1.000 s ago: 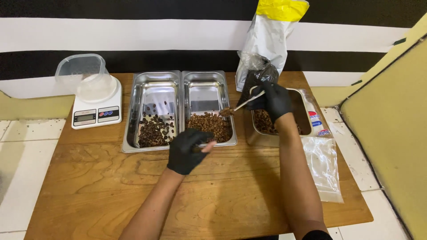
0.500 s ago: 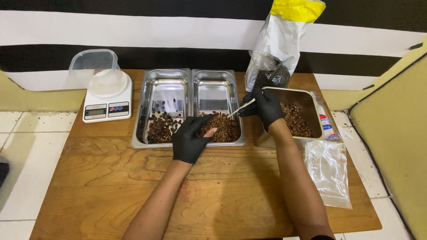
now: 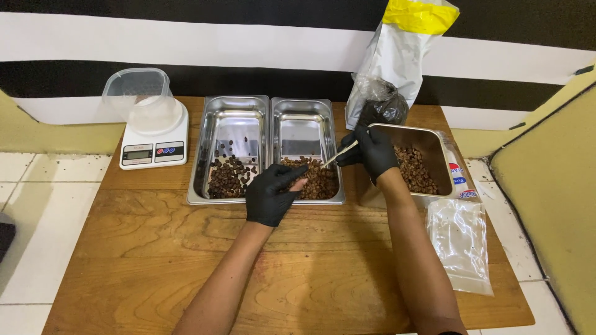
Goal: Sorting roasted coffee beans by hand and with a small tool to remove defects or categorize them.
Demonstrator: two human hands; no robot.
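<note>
Both hands wear black gloves. The left hand [image 3: 271, 195] rests at the near rim of the middle tray [image 3: 308, 149], fingers curled loosely with the fingertips among the beans [image 3: 316, 177]; whether that grip has closed on any bean I cannot tell. The right hand [image 3: 371, 151] pinches thin tweezers [image 3: 339, 154], tips angled down at the same beans. Left of it sits another tray [image 3: 231, 146] with darker beans (fewer of them), and a third pan [image 3: 428, 162] stands right. A scale [image 3: 154, 141] carries a clear tub [image 3: 138, 92]. A foil bag [image 3: 397, 62] stands behind, a plastic pouch [image 3: 460, 245] lies on the bench [image 3: 149, 248].
</note>
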